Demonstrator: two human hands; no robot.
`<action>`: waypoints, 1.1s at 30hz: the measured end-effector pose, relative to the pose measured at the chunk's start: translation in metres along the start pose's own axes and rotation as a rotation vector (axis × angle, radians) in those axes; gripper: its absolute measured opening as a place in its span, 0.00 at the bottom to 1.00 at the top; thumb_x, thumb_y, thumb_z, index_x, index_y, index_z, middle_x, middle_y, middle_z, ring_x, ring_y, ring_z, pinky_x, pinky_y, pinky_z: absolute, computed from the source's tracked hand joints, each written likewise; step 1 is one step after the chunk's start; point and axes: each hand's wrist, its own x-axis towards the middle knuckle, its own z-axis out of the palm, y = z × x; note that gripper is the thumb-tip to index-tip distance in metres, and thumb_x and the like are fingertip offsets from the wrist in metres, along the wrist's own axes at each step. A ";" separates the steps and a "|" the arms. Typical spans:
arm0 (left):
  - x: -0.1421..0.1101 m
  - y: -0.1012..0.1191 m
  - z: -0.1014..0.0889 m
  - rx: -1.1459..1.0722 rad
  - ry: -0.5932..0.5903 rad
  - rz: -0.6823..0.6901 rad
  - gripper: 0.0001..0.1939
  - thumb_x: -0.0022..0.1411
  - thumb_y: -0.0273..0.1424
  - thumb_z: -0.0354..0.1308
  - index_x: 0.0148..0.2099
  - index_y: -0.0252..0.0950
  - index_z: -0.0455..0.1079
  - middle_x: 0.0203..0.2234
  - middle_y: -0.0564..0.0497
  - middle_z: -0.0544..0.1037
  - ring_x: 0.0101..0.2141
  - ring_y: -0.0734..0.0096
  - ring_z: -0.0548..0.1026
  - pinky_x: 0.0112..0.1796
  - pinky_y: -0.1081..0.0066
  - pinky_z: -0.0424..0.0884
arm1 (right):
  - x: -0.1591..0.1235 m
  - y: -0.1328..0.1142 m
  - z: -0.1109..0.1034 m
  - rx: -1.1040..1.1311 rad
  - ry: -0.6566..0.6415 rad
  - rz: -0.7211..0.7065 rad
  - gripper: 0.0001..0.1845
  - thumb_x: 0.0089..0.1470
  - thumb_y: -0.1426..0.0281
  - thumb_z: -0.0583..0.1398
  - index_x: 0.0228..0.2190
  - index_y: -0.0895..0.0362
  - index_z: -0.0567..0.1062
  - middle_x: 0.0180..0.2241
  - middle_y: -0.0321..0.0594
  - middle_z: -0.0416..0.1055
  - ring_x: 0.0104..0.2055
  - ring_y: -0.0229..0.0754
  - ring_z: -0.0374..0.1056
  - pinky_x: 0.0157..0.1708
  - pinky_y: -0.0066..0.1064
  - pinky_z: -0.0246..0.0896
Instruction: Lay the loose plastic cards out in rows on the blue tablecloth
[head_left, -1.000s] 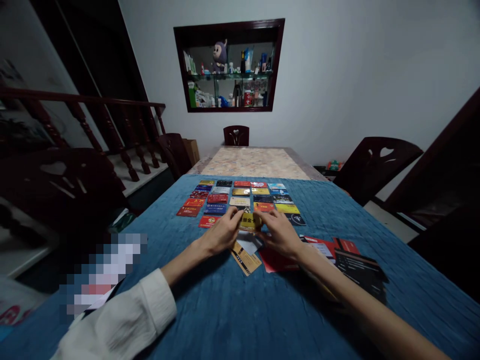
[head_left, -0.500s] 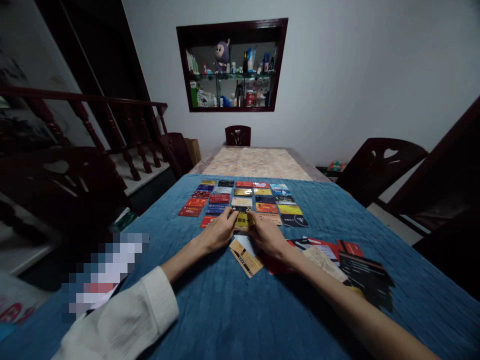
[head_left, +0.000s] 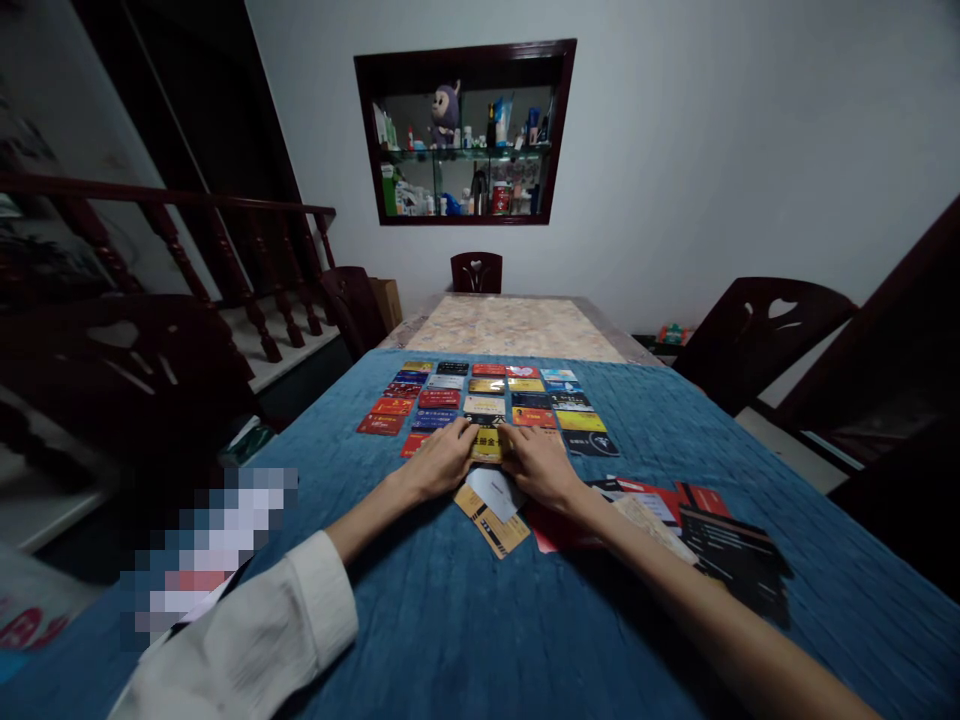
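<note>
Both hands (head_left: 441, 460) (head_left: 541, 465) in apparent pinch on gold card (head_left: 488, 446) — white card (head_left: 493, 492) now more visible

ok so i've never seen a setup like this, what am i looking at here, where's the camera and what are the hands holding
There is no machine here: a person works with two bare hands. Every picture comes from one camera worn on the head, looking forward and down, so you see roughly what the person sees.

A blue cloth covers the near part of a table. On it lie rows of colourful cards; closer in, a white card partly covers a tan card. To the right is a loose spread of cards.

The left hand and right hand hold a gold card between them by its sides. Whether it touches the cloth is hard to tell.
</note>
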 end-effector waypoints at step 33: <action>0.004 0.006 -0.002 0.239 -0.278 -0.041 0.11 0.62 0.24 0.53 0.47 0.33 0.68 0.45 0.40 0.73 0.46 0.53 0.68 0.45 0.59 0.63 | 0.009 0.004 -0.007 -0.063 -0.176 -0.003 0.15 0.59 0.62 0.58 0.45 0.54 0.75 0.51 0.49 0.69 0.54 0.56 0.59 0.48 0.46 0.56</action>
